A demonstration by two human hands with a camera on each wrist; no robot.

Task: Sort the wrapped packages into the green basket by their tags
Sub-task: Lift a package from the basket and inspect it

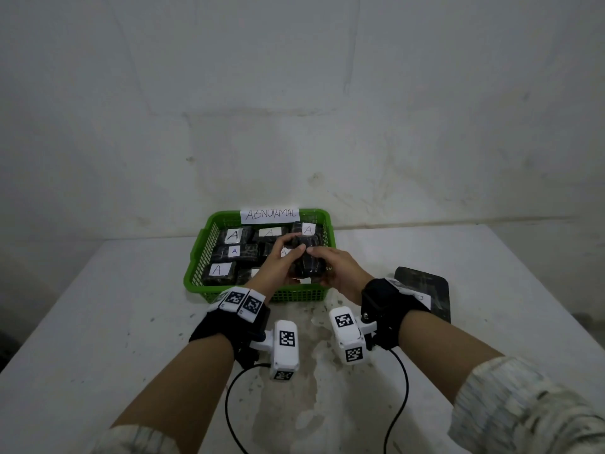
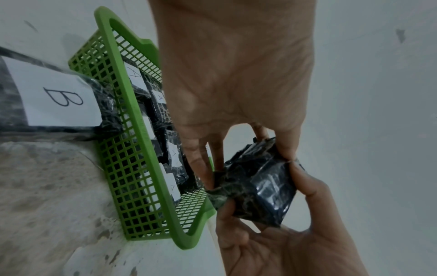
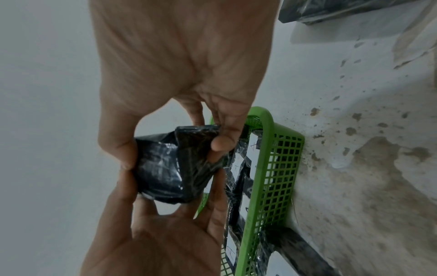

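Observation:
Both hands hold one black film-wrapped package (image 1: 307,262) just above the near right part of the green basket (image 1: 193,276). My left hand (image 1: 289,249) grips its left side with thumb and curled fingers. From the right, my right hand (image 1: 316,257) grips the same package. Its white tag (image 1: 306,280) faces down and cannot be read. In the left wrist view the package (image 2: 255,188) sits between the left hand (image 2: 248,166) and the right hand's fingers (image 2: 305,184). The right wrist view shows the package (image 3: 165,168) pinched by the right hand (image 3: 175,153).
The basket carries an "ABNORMAL" label (image 1: 270,215) and holds several black packages tagged A (image 1: 233,235). A flat black package with a B tag (image 2: 54,97) lies on the white table right of the basket (image 1: 425,286). A wall stands close behind the basket.

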